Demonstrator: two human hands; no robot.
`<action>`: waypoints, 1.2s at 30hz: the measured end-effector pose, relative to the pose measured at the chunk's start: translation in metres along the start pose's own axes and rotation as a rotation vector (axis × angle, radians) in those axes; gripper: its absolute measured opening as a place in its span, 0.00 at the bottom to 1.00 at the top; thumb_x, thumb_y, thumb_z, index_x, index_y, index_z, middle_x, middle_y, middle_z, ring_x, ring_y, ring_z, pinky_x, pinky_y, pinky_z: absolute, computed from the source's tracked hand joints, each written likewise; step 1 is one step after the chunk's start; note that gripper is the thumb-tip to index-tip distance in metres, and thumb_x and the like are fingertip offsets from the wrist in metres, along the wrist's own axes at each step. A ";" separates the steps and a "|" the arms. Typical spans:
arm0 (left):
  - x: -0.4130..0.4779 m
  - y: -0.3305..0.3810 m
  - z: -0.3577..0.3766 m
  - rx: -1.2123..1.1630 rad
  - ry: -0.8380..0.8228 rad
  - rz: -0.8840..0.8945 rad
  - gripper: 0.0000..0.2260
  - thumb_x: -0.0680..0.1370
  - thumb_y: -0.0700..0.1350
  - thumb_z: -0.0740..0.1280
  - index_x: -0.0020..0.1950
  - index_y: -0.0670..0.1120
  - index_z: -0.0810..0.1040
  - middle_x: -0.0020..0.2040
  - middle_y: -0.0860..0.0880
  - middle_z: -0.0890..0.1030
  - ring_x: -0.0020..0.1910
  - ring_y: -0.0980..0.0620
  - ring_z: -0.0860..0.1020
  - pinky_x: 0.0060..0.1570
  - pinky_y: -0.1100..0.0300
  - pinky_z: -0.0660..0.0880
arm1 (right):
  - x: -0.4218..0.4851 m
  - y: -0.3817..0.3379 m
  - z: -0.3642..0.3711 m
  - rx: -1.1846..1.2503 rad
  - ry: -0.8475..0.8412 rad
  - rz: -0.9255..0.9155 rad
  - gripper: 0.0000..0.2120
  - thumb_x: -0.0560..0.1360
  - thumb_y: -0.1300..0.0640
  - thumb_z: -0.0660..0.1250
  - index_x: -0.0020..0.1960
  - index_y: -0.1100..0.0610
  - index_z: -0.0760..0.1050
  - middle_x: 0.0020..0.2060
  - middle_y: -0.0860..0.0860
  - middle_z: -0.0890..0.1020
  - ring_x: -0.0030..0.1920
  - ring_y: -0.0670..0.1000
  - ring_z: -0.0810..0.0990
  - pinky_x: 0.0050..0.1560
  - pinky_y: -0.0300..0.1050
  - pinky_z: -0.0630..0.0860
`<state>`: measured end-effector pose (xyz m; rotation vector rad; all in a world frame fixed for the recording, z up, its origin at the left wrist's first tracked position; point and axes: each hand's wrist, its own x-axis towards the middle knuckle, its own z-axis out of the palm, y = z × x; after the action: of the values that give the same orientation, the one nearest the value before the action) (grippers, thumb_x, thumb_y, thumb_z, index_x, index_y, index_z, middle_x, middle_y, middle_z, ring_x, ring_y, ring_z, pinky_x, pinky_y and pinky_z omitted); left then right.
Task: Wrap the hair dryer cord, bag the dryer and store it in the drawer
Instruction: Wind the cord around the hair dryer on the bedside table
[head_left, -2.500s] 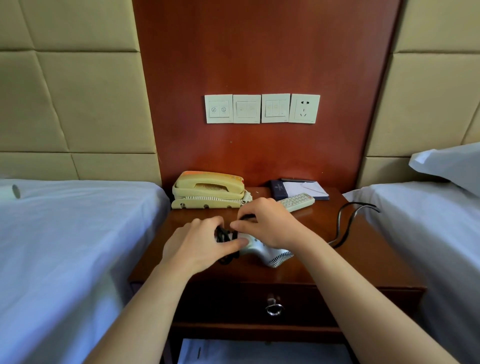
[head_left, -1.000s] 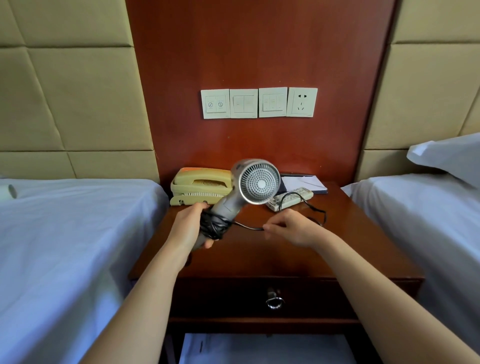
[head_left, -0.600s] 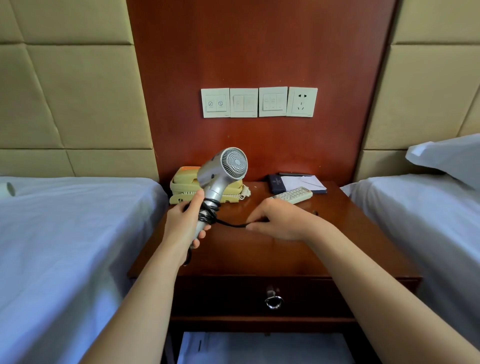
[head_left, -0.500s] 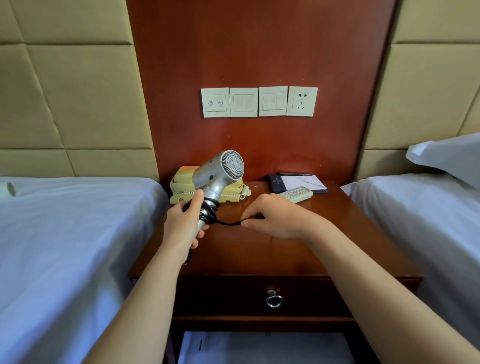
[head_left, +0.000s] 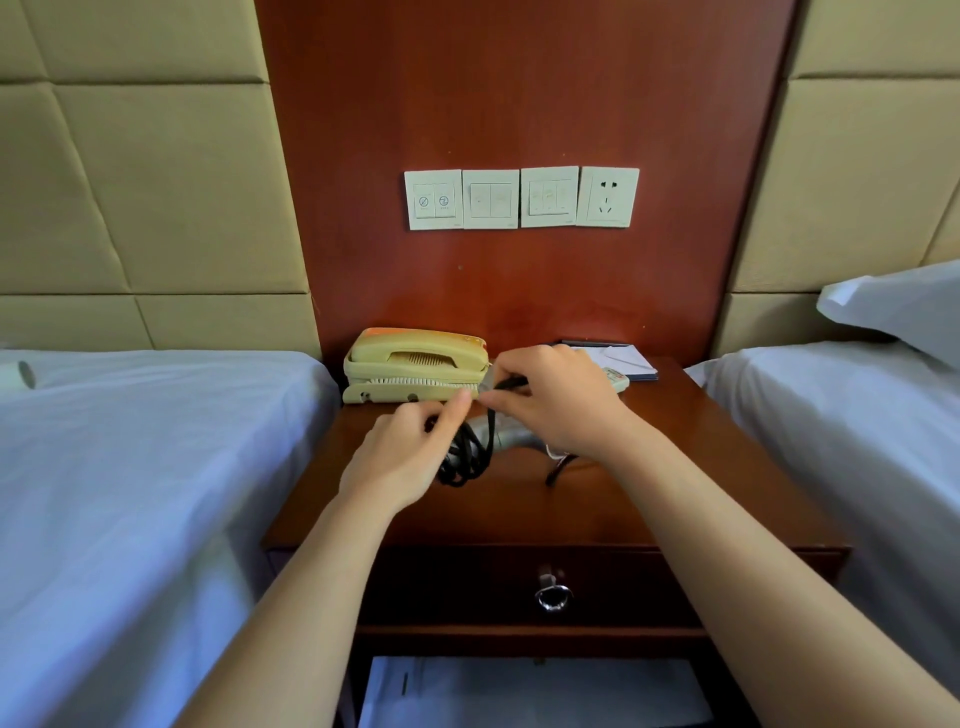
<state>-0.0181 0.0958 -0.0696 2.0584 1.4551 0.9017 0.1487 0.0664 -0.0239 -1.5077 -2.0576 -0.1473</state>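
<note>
At the centre of the frame, the hair dryer (head_left: 511, 439) is held low over the wooden nightstand (head_left: 649, 509), its grey body lying roughly sideways and largely hidden by both hands. The cord (head_left: 467, 457) is seen wound in several black loops around the handle, the bundle hanging just left of the grey body; a loose dark piece of cord shows below the right wrist, close to the tabletop.

The left hand (head_left: 402, 462) is placed to the left of the bundle, with its fingers curled inward against the loops and the thumb and forefinger brought together near the top of the coil. The right hand (head_left: 553, 400) is arched over the dryer from the right; its thumb and forefinger are pinched on a short black section of cord just above the coil, while the remaining fingers are bent downward over the dryer. The two sets of fingertips nearly meet.

Behind the hands, towards the middle of the frame, a cream telephone (head_left: 415, 366) rests at the back of the tabletop, and a notepad (head_left: 626, 358) lies to its right. The drawer (head_left: 467, 587) in the lower centre is shut, a metal ring pull (head_left: 553, 595) on its front. White beds occupy the left and right edges.
</note>
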 end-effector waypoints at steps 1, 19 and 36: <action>0.000 0.001 0.001 0.032 -0.019 0.031 0.28 0.65 0.77 0.46 0.39 0.59 0.75 0.33 0.52 0.77 0.39 0.46 0.79 0.44 0.51 0.77 | 0.000 0.001 0.001 0.002 0.007 -0.001 0.10 0.73 0.46 0.67 0.42 0.53 0.76 0.39 0.49 0.82 0.44 0.56 0.79 0.44 0.51 0.75; -0.006 0.002 -0.002 0.410 0.054 0.143 0.18 0.67 0.67 0.64 0.41 0.53 0.75 0.36 0.53 0.80 0.37 0.49 0.79 0.34 0.57 0.73 | -0.008 0.046 -0.010 0.370 -0.136 0.085 0.21 0.75 0.52 0.67 0.31 0.65 0.69 0.26 0.50 0.64 0.27 0.44 0.61 0.29 0.35 0.58; -0.009 -0.002 -0.016 -0.204 -0.209 0.173 0.11 0.65 0.58 0.66 0.28 0.53 0.75 0.23 0.55 0.67 0.23 0.58 0.68 0.20 0.62 0.67 | -0.016 0.095 0.011 0.531 0.266 0.376 0.18 0.74 0.51 0.69 0.32 0.63 0.72 0.24 0.50 0.66 0.28 0.46 0.65 0.32 0.42 0.62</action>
<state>-0.0330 0.0885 -0.0627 2.0765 1.0462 0.8340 0.2338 0.0913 -0.0643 -1.4094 -1.4245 0.3065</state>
